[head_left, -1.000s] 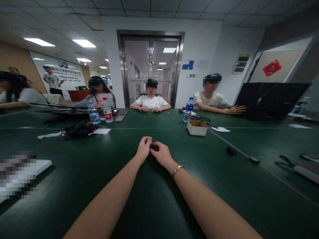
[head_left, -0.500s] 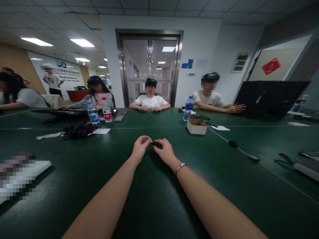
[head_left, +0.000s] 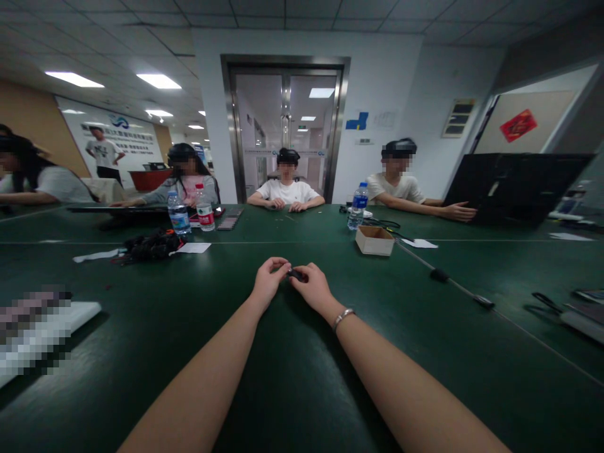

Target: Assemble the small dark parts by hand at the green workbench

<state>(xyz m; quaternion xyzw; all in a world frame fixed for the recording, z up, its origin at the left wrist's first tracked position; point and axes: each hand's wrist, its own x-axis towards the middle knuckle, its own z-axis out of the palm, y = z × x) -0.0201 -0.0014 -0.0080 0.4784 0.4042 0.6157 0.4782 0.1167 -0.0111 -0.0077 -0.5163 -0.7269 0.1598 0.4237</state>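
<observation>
Over the green table (head_left: 283, 390), my right hand (head_left: 312, 283) grips a small black object (head_left: 296, 274) between thumb and fingers. Its near-left end is a shiny metal tip, and its exact kind is too small to tell. My left hand (head_left: 270, 280) is closed in a pinch, thumb and fingertips pressed on that metal tip. Both hands meet just above the tabletop, and the fingers hide most of the object. A silver bracelet (head_left: 343, 319) circles my right wrist.
An open cardboard box (head_left: 374, 245) stands beyond my right hand, with a water bottle (head_left: 357, 206) behind it. Black cables (head_left: 153, 245) and two bottles lie to the far left. A large black monitor (head_left: 521, 189) is at right. Several people sit around the table.
My left fingertips have closed in over the metal tip, so less of it shows. The view has shifted slightly; the hand on the monitor at right has moved a little lower.
</observation>
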